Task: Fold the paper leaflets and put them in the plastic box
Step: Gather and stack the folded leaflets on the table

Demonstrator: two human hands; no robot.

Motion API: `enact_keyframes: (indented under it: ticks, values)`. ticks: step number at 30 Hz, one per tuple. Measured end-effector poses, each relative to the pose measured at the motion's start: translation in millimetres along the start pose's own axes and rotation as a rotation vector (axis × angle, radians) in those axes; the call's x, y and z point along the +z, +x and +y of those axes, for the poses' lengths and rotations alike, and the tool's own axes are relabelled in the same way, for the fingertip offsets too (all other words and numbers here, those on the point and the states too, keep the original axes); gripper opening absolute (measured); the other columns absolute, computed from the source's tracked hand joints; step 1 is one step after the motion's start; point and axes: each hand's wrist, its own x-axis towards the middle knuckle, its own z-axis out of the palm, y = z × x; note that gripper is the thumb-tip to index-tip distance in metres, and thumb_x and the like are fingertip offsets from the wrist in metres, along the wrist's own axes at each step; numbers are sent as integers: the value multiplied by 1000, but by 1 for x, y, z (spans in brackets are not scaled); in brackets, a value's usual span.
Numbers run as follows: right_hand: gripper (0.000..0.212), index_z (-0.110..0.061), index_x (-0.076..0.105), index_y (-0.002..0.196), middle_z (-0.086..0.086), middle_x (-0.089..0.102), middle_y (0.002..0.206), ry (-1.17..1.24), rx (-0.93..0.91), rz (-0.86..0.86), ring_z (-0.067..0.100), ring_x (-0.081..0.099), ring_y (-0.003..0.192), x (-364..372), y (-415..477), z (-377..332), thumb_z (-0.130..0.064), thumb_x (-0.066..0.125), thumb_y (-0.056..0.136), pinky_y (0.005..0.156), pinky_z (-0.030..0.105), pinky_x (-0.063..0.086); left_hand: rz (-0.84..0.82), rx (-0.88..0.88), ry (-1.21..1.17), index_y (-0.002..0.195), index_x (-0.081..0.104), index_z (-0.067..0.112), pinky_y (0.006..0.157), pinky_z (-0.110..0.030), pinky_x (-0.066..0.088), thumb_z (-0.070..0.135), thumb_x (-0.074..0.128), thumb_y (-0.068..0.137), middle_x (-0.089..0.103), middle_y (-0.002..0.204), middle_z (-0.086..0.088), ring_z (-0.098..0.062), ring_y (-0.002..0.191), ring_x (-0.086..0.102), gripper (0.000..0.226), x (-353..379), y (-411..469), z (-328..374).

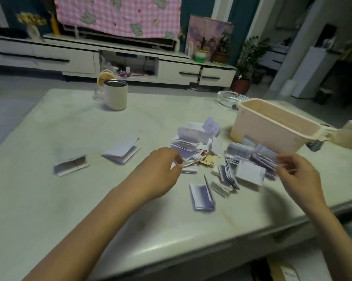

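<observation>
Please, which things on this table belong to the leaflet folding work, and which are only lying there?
For the job: leaflet pile; two folded leaflets apart at the left; plastic box; white leaflet pinched by the right hand.
Only lying there: cup; glass ashtray; glass jar behind the cup.

Dim room; white TV cabinet (77,57), teal wall (244,21), potted plants (250,55).

Left hand (163,171) pinching a leaflet (189,163), right hand (298,175) raised, fingers blurred
</observation>
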Motion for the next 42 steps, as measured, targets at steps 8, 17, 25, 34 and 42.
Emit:
enact_keyframes:
  ticks: [8,17,25,34,42]
  values:
    - [20,-1,64,100,17,64,98,78,51,-94,24,55,79,4,18,13,5,58,83,72,26,40,29,18,-52,113,57,21,85,-17,30,24,47,95,56,122,5,-12,116,47,21,6,9,0]
    - [25,-10,59,114,-1,57,107,119,-221,-317,14,53,98,46,42,-38,-9,57,90,85,26,42,81,14,7,135,40,22,106,-24,27,22,46,95,41,141,6,-14,129,37,40,24,20,-13]
    - [49,-6,39,136,12,50,133,150,67,-419,25,51,116,111,117,-58,-25,54,93,91,34,45,123,17,-74,130,44,27,97,-10,22,21,47,95,43,133,16,-4,126,38,36,26,34,-31]
    - [14,-8,49,87,8,50,81,-11,75,-74,24,48,76,145,138,-52,-17,42,96,62,28,32,252,-65,-273,109,49,36,93,-18,33,18,52,93,50,114,21,-1,110,46,24,15,45,-29]
    - [9,-8,41,88,5,60,86,692,-111,-41,9,64,62,74,85,-117,-8,46,96,44,15,47,424,-207,-1072,101,60,23,91,-29,49,33,60,79,67,110,1,-14,104,64,25,-5,30,7]
